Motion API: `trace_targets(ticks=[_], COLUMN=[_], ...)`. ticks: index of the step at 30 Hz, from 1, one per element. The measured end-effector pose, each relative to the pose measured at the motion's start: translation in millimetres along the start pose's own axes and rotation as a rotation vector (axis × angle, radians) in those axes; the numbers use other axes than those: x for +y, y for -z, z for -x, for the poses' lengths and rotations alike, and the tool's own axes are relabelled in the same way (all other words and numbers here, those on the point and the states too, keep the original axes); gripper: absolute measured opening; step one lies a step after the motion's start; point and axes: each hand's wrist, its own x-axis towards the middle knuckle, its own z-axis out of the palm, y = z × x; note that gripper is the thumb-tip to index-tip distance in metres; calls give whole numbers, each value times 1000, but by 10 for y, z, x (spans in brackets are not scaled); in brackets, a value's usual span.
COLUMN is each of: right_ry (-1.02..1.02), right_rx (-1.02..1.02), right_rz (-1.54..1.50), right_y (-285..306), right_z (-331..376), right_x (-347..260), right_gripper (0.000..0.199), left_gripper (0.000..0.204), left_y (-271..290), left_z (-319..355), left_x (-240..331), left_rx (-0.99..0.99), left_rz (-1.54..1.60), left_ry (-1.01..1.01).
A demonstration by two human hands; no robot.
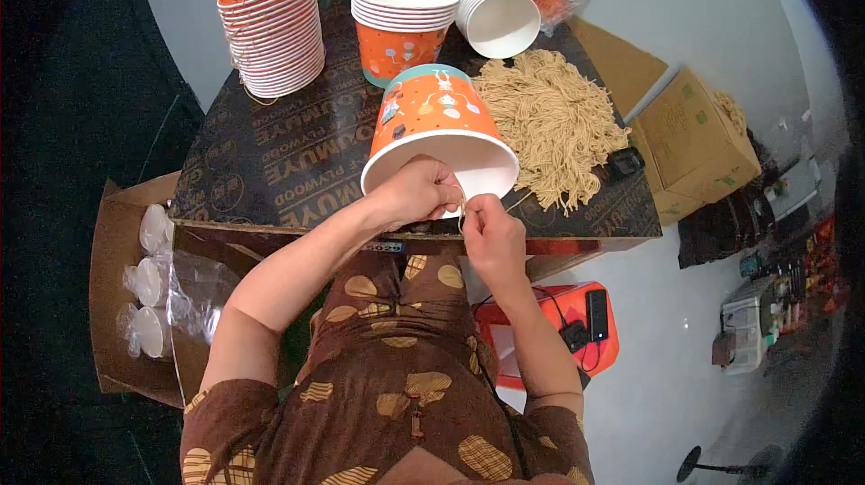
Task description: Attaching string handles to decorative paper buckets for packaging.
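An orange paper bucket (437,106) with a white rim and a teal base band lies tipped on the table's near edge, its mouth facing me. My left hand (416,189) is at the mouth, thumb and fingers pinched on a thin tan string (463,204) by the lower rim. Just to the right, my right hand (494,234) pinches the same string, its fingertips nearly meeting the left ones. Whether the string passes through the bucket's wall is hidden by my fingers. A heap of tan strings (551,129) lies right of the bucket.
On the dark plywood table (297,156), an inverted bucket stack (270,43) stands left, an upright stack (405,25) behind, and a tipped white-mouthed bucket (505,23) beside it. Cardboard boxes flank the table: one with wrapped white items (113,278) left, another (698,138) right. A red stool (595,305) holds black devices.
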Motion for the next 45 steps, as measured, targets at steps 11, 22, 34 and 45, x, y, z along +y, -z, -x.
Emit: trace_targets(ticks=[11,22,34,45], right_ry=[-92,-257,22,-13], right_rx=[-18,-105,134,14], right_rz=[18,-194,-102,151], right_y=[4,-2,87,25], right_z=[-4,-13,21,-11], right_x=[-112,43,-111,-71], right_gripper=[7,11,11,14], left_gripper=[15,11,11,7], left_y=[-33,-32,-60,-50], left_z=[-16,-38,-85,-49], left_x=[-53,-65,-87,-23], left_rx=[74,10,55,11], left_rz=[-36,-10,-34,26], left_ry=[-65,-119,-131,-87])
